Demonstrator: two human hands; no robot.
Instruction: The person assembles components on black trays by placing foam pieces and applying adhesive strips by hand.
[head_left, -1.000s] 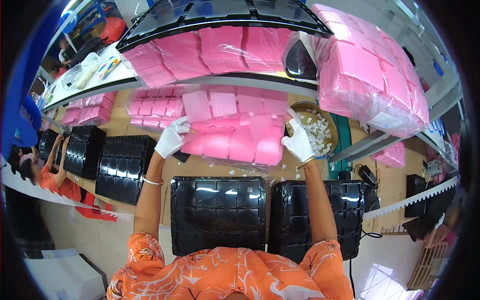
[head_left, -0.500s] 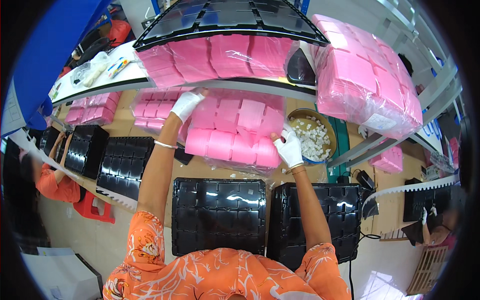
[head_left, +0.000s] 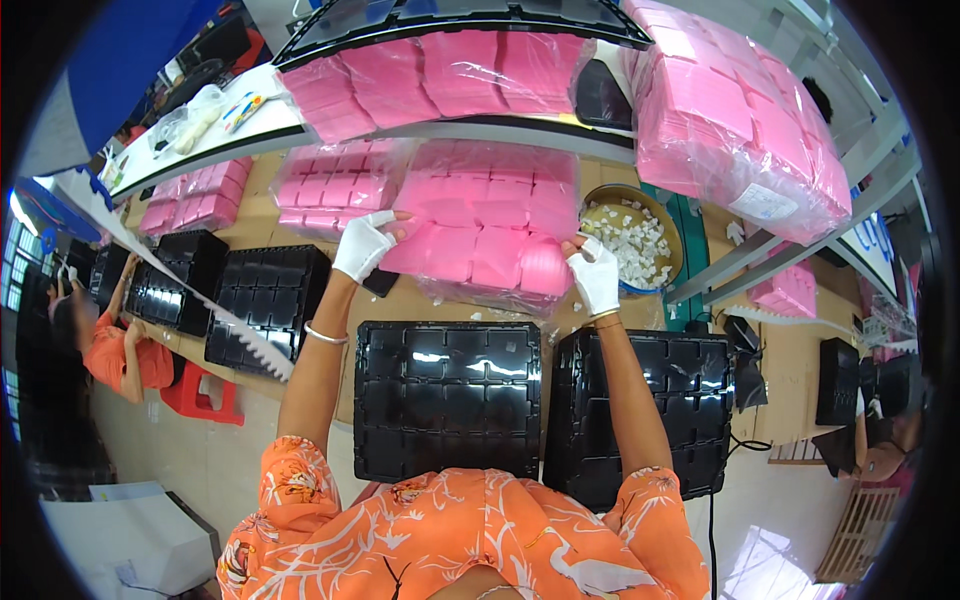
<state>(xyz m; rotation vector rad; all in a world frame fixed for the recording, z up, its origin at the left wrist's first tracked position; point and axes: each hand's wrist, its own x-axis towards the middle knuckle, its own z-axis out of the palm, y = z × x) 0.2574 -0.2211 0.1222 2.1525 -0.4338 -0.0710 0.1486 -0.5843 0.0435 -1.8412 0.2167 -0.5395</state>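
Observation:
A thin pink sheet [head_left: 480, 255], apparently foam, stretches between my two white-gloved hands over the front of a pink stack [head_left: 490, 160] in clear plastic wrap. My left hand [head_left: 366, 246] pinches its left edge, bare fingertips showing. At the right edge, my right hand [head_left: 595, 275] has thumb and finger closed on it, beside a round basin [head_left: 672, 225] of small white pieces. Nearer to me stand two black moulded trays or tray stacks: one in the middle [head_left: 447, 400], another [head_left: 640, 415] beneath my right forearm.
A shelf [head_left: 470, 133] crosses above the work, bearing more pink stacks [head_left: 455, 80] and a black tray [head_left: 460, 30]. A large wrapped pink bundle [head_left: 740, 120] juts out at right. More black trays [head_left: 265, 305] stand at left, near a co-worker in orange [head_left: 130, 350] and a red stool [head_left: 200, 395].
My left hand has come down toward me to the sheet's left edge, and my right hand has shifted slightly. The sheet, earlier lifted and bent, now lies flatter across the stack's front.

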